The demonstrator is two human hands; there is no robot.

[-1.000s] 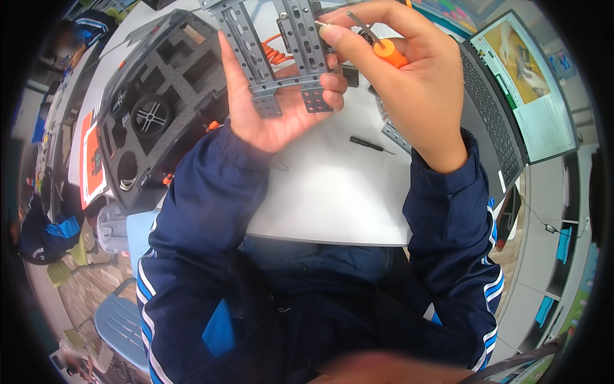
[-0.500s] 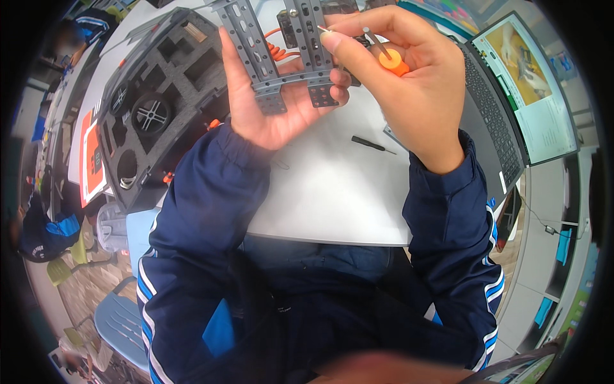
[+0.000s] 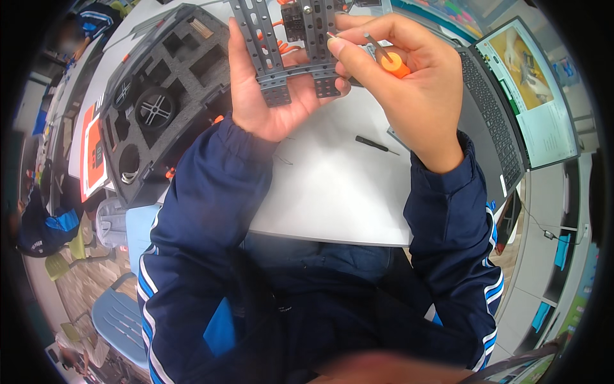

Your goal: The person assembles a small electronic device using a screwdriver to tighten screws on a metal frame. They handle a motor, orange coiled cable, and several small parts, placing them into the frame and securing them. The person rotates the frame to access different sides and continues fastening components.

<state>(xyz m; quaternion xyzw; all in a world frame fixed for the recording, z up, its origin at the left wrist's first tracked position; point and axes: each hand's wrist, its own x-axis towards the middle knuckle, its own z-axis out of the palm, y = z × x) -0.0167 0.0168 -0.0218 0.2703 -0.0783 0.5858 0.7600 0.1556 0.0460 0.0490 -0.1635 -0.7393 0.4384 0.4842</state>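
Under a dark grey perforated metal frame, my left hand is cupped, its fingers curled round the frame's near crossbar. Fixed by the frame's right upright is a black block-like part; an orange coiled cable shows behind. My right hand pinches a tiny thin piece between thumb and forefinger, beside that upright; its kind is too small to tell. Tucked in the same palm is an orange-handled screwdriver, its shaft pointing up and left. A small black screwdriver lies on the white table.
To the left stands an open black case with grey foam cut-outs and black wheels. An open laptop sits at the right. An orange and white booklet lies beyond the case. Another person is at the far left.
My left hand and the metal frame have shifted slightly right and up. The right hand keeps its pinch and the orange-handled screwdriver, almost in place.
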